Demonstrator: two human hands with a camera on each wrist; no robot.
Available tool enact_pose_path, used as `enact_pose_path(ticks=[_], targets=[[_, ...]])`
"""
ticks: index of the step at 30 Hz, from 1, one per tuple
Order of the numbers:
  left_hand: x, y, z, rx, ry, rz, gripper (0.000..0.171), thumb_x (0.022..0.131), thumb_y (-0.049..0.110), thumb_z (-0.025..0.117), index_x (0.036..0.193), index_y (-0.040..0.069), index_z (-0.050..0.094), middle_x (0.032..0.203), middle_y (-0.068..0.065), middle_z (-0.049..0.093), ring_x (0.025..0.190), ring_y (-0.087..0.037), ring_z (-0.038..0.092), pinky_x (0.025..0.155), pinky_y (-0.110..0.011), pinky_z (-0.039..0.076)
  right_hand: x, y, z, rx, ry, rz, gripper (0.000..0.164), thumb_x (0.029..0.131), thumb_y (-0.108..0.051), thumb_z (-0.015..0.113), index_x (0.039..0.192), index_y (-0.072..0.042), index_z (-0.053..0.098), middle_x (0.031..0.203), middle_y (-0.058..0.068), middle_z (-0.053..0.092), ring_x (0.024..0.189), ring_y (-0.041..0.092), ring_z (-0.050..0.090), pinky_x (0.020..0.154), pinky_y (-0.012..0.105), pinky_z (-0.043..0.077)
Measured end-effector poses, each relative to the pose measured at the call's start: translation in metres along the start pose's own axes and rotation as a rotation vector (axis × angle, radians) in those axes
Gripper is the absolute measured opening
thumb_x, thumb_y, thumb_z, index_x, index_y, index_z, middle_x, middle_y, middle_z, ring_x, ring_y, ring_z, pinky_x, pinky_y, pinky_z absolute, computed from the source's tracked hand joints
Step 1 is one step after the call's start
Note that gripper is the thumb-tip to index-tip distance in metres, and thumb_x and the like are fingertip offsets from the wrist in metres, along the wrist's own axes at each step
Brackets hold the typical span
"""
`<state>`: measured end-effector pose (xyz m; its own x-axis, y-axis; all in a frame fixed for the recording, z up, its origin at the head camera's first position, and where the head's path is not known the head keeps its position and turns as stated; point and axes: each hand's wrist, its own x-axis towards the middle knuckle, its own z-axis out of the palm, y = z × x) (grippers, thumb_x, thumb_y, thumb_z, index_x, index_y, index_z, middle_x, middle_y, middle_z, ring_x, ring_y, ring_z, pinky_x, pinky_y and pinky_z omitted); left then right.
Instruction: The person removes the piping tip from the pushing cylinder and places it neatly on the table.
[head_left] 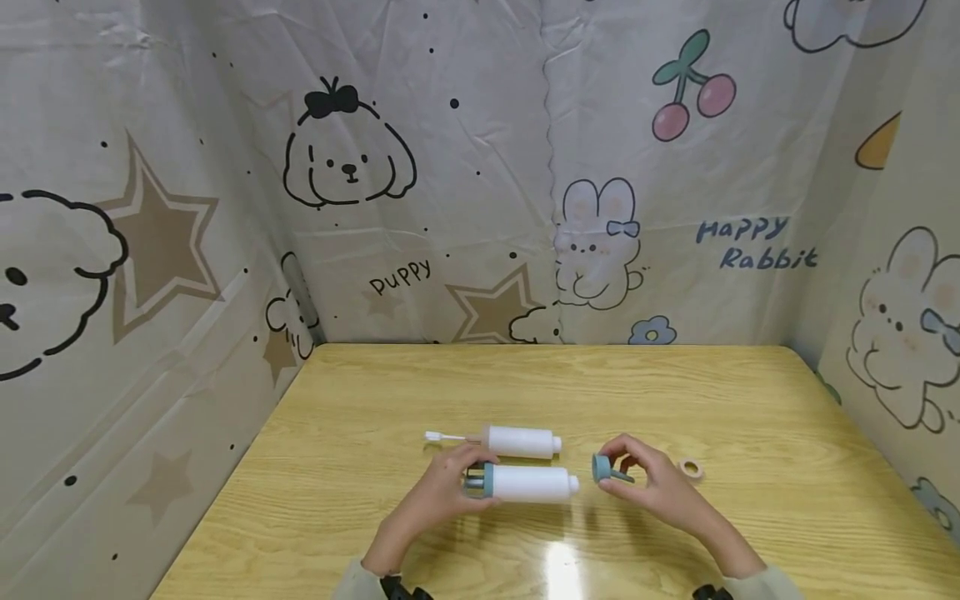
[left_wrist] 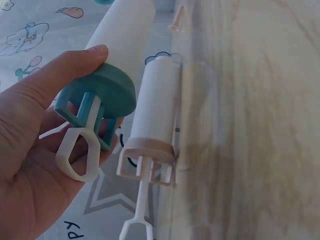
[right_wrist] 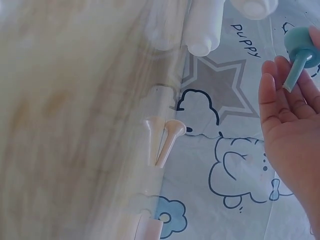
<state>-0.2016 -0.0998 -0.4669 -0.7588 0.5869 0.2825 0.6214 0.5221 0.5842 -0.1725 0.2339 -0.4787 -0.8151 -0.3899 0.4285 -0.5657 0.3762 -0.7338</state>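
Observation:
My left hand (head_left: 450,483) grips the teal collar (left_wrist: 107,90) of a white syringe-like tube (head_left: 531,483), which lies sideways with its narrow tip to the right. A white plunger with a looped end (left_wrist: 80,155) sticks out of the collar in the left wrist view. My right hand (head_left: 660,487) pinches a teal cap with a narrow spout (head_left: 602,468), a short gap from the tube's tip. In the right wrist view part of this teal cap (right_wrist: 300,42) is cut off by the frame edge. Beyond the held tube lies a similar white tube (head_left: 522,442) with a peach collar, its plunger pulled out to the left.
A peach cap with a spout (head_left: 692,469) lies on the wooden table (head_left: 360,392) just beyond my right hand. In the right wrist view the peach cap (right_wrist: 171,137) shows its funnel shape. Printed cloth (head_left: 480,167) hangs behind the table and along both sides.

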Motion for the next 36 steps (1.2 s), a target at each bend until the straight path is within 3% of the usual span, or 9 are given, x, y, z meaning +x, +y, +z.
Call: enact_pose_path(ticks=[6, 11, 16, 19, 25, 31, 36], targets=[[-0.003, -0.003, 0.002, 0.010, -0.065, -0.086, 0.048, 0.075, 0.024, 0.085, 0.115, 0.007, 0.065, 0.121, -0.009, 0.066, 0.112, -0.028, 0.063, 0.092, -0.041, 0.057, 0.000, -0.002, 0.001, -0.009, -0.009, -0.011, 0.025, 0.089, -0.005, 0.069, 0.110, -0.016, 0.060, 0.099, -0.004, 0.065, 0.085, 0.004, 0.059, 0.074, 0.023, 0.052], [0.005, -0.006, 0.009, 0.014, -0.090, -0.076, 0.049, 0.075, 0.026, 0.085, 0.116, 0.008, 0.064, 0.116, -0.006, 0.066, 0.107, -0.024, 0.063, 0.090, -0.033, 0.057, -0.002, -0.004, -0.006, -0.033, 0.007, -0.020, 0.025, 0.087, -0.006, 0.071, 0.108, -0.016, 0.060, 0.096, -0.005, 0.064, 0.084, 0.003, 0.058, 0.073, 0.022, 0.052], [-0.006, -0.011, 0.015, 0.004, -0.125, -0.094, 0.051, 0.076, 0.031, 0.084, 0.116, 0.008, 0.063, 0.116, -0.004, 0.065, 0.105, -0.023, 0.062, 0.091, -0.033, 0.056, -0.005, -0.003, -0.002, -0.015, -0.033, -0.002, 0.023, 0.089, -0.010, 0.070, 0.109, -0.017, 0.060, 0.097, -0.005, 0.064, 0.085, 0.003, 0.058, 0.074, 0.023, 0.052], [-0.011, -0.014, 0.014, -0.007, -0.134, -0.102, 0.051, 0.077, 0.033, 0.083, 0.117, 0.008, 0.062, 0.117, -0.004, 0.064, 0.107, -0.023, 0.063, 0.091, -0.034, 0.056, -0.004, -0.002, 0.002, -0.011, -0.052, -0.001, 0.022, 0.091, -0.013, 0.070, 0.109, -0.017, 0.059, 0.098, -0.004, 0.064, 0.086, 0.003, 0.058, 0.074, 0.024, 0.053], [-0.007, -0.015, 0.011, 0.011, -0.150, -0.104, 0.053, 0.077, 0.034, 0.082, 0.120, 0.011, 0.061, 0.121, -0.003, 0.063, 0.113, -0.024, 0.062, 0.096, -0.037, 0.055, 0.000, -0.004, 0.002, -0.021, -0.056, -0.012, 0.022, 0.090, -0.013, 0.070, 0.109, -0.016, 0.059, 0.098, -0.004, 0.064, 0.086, 0.001, 0.058, 0.074, 0.023, 0.053], [-0.004, -0.016, 0.011, 0.032, -0.160, -0.090, 0.053, 0.075, 0.030, 0.085, 0.118, 0.010, 0.062, 0.119, -0.002, 0.064, 0.111, -0.021, 0.062, 0.096, -0.034, 0.055, -0.002, -0.003, 0.004, -0.031, -0.040, 0.001, 0.023, 0.089, -0.013, 0.071, 0.108, -0.019, 0.059, 0.096, -0.008, 0.065, 0.085, 0.000, 0.058, 0.073, 0.023, 0.053], [-0.010, -0.020, 0.010, 0.033, -0.157, -0.086, 0.053, 0.074, 0.030, 0.086, 0.117, 0.010, 0.062, 0.118, -0.003, 0.064, 0.111, -0.021, 0.062, 0.096, -0.032, 0.054, 0.002, -0.006, 0.007, -0.014, -0.059, -0.024, 0.022, 0.089, -0.011, 0.070, 0.108, -0.016, 0.060, 0.096, -0.003, 0.065, 0.085, 0.001, 0.058, 0.072, 0.023, 0.053]])
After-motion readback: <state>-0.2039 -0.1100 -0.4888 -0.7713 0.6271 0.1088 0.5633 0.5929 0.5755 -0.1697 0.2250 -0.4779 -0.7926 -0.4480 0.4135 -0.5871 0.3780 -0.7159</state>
